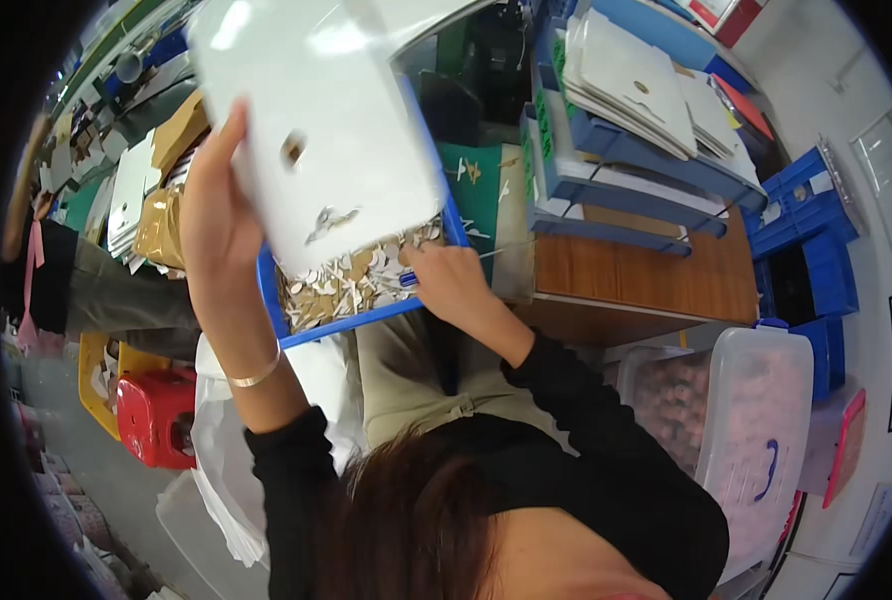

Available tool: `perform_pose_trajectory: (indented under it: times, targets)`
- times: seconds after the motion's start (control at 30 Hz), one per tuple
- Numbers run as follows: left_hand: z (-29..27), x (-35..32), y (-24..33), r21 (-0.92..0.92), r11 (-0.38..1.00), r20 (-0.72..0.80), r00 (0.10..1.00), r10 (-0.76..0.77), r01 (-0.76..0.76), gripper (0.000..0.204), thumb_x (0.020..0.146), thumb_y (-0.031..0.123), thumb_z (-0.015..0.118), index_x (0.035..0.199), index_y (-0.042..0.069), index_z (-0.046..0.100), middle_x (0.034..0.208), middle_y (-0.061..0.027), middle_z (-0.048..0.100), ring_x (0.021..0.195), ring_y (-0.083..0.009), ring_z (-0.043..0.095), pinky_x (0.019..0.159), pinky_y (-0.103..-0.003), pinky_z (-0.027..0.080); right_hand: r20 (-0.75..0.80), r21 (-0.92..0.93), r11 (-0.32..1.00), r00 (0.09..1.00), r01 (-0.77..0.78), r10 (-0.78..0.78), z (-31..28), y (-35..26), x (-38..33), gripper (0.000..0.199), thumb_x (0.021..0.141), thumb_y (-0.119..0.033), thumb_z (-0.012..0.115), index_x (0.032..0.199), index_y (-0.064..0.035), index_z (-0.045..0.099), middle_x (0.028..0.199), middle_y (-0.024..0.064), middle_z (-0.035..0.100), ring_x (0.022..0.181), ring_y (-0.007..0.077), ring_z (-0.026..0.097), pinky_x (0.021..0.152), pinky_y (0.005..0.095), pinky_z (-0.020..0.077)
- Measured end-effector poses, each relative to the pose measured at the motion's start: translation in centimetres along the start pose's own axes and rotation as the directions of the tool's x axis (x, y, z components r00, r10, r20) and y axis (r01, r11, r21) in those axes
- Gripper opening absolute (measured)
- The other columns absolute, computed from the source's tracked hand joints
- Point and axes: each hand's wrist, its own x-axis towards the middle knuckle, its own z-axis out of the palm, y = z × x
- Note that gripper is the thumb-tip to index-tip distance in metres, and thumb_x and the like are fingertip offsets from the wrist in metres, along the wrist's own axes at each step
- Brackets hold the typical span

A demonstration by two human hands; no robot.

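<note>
My left hand (216,215) is closed on the left edge of a large white board (356,130), held up and tilted over a blue crate. The board has a small round hole and a cut-out shape near its lower edge. Below it, the blue crate (356,325) contains many small white and brown cardboard scraps (366,280). At the crate's right side my right hand (456,285) is closed around a slim tool with a blue part (409,280). A thin shaft (506,248) sticks out past the knuckles. The board hides part of the crate.
Blue letter trays (616,190) with stacked white boards (626,85) stand on a wooden cabinet (636,280) at right. A lidded clear bin (761,430) is below. At left are a red stool (156,415), a yellow crate (94,375) and another person (116,290).
</note>
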Motion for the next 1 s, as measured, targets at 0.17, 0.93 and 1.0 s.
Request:
perform_pose_trajectory:
  times: [0.17, 0.93, 1.0]
  targets:
    - [14.8, 8.9, 0.1, 0.097, 0.956, 0.604, 0.748, -0.276, 0.275, 0.042, 0.087, 0.009, 0.054, 0.116, -0.017, 0.038, 0.114, -0.0317, 0.05, 0.093, -0.0363, 0.057, 0.077, -0.036, 0.048, -0.005, 0.011, 0.994, 0.994, -0.113, 0.113, 2.0, -0.3, -0.4, 0.039, 0.065, -0.003, 0.056, 0.103, -0.0079, 0.057, 0.071, 0.0085, 0.06, 0.056, 0.0293, 0.055, 0.05, 0.0364, 0.0415]
    - [3.5, 17.3, -9.0, 0.927, -0.354, 0.346, 0.632, 0.693, -0.12, 0.043, 0.079, 0.035, 0.061, 0.095, -0.006, 0.059, 0.089, -0.0175, 0.057, 0.079, -0.0285, 0.054, 0.073, -0.04, 0.046, -0.233, 0.387, 0.92, 0.958, -0.066, 0.167, 1.8, 0.2, -1.5, 0.005, 0.067, -0.008, 0.062, 0.07, -0.0104, 0.059, 0.059, 0.001, 0.054, 0.05, 0.0244, 0.05, 0.046, 0.0332, 0.0358]
    - [-3.4, 17.7, -10.2, 0.918, -0.396, 0.186, 0.865, 0.466, 0.016, 0.061, 0.072, 0.038, 0.067, 0.107, -0.01, 0.053, 0.101, -0.0252, 0.055, 0.09, -0.0334, 0.053, 0.073, -0.034, 0.047, -0.231, 0.358, 0.93, 0.958, -0.079, 0.17, 1.8, 0.1, -1.5, 0.006, 0.068, -0.009, 0.063, 0.068, -0.0102, 0.058, 0.059, 0.0009, 0.054, 0.049, 0.0238, 0.049, 0.046, 0.0328, 0.0353]
